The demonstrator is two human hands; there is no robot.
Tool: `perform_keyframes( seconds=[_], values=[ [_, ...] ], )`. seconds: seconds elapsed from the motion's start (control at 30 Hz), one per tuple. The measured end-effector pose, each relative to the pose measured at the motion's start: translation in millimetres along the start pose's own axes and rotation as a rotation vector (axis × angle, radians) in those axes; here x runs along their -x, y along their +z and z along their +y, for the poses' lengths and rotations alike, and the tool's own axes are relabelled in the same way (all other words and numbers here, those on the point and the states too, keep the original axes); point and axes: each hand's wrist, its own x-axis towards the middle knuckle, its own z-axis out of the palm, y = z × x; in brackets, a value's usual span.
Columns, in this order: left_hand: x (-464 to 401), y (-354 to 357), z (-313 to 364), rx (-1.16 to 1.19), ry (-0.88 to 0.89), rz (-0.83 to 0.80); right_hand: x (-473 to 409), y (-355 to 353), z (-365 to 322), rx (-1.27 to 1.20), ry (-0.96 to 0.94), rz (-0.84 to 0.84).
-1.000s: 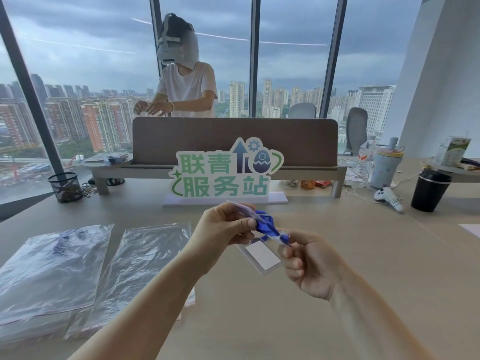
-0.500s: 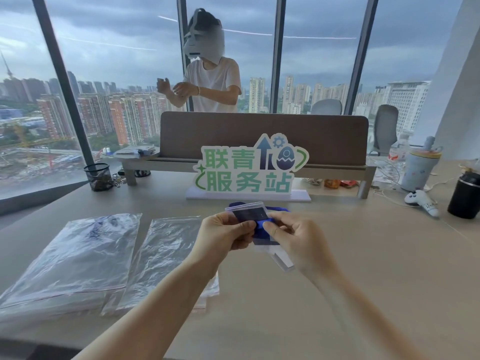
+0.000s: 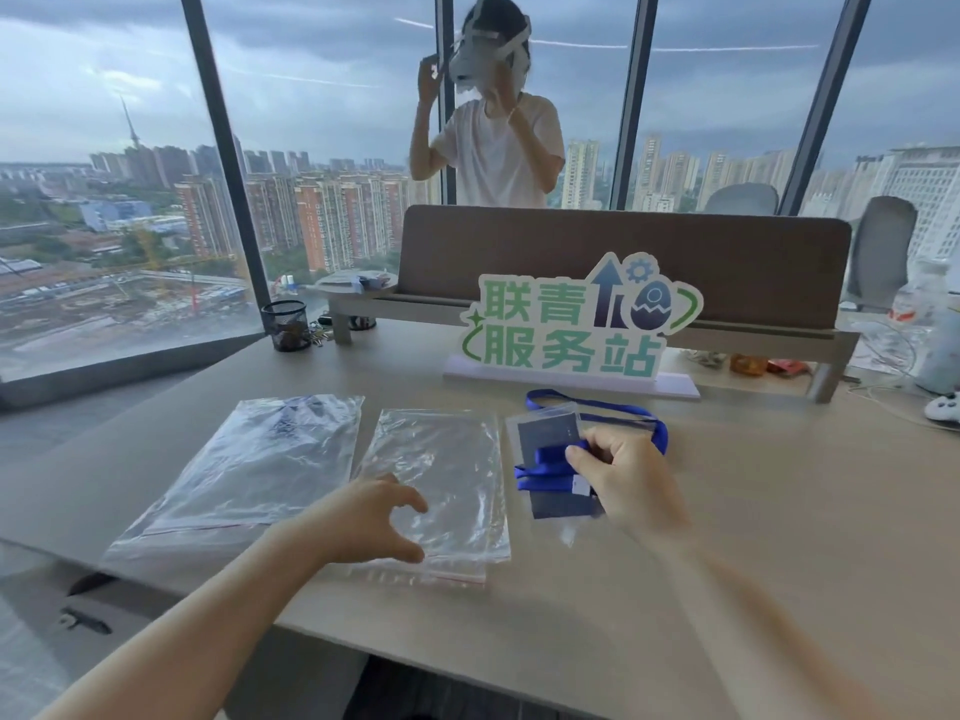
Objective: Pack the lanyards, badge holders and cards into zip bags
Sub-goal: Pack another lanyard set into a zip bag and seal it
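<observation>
With my right hand (image 3: 631,480) pinching the lanyard (image 3: 550,459) bundle at two o'clock, I'd drop my spread, empty left hand (image 3: 374,522) onto the top zip bag (image 3: 441,470) at ten o'clock, pinching only its upper film.

We cannot read what the left zip bag (image 3: 260,459) holds, a dark blur behind crinkled film; the right hand (image 3: 631,483) covers part of the blue lanyard (image 3: 597,407) and of the badge holder (image 3: 550,433); the white controller (image 3: 943,409) is cut by the right edge; contents of the mesh pen cup (image 3: 285,324) are too small to tell.
</observation>
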Motion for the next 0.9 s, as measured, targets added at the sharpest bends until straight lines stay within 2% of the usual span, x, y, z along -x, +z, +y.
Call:
perform_keyframes(
  seconds=[0.1,0.27,0.4,0.5,0.7,0.8,0.9],
  values=[
    [1,9,-8,-0.040,0.016,0.002,0,3,1,-0.075,0.039,-0.033],
    [-1,20,0,-0.172,0.076,0.115,3,5,2,-0.174,0.116,-0.086],
    [-4,23,18,-0.185,0.187,0.251,6,6,2,-0.458,0.314,-0.172],
    [-9,28,38,-0.173,0.227,0.262,11,11,6,-0.577,0.414,-0.249],
    [-24,40,54,0.046,0.212,0.256,15,-1,24,-0.531,0.470,-0.249],
    [-28,44,63,0.154,0.253,0.341,21,2,28,-0.478,0.515,-0.321],
    [-30,47,69,0.324,0.182,0.421,25,10,29,-0.422,0.538,-0.334]
  ],
)
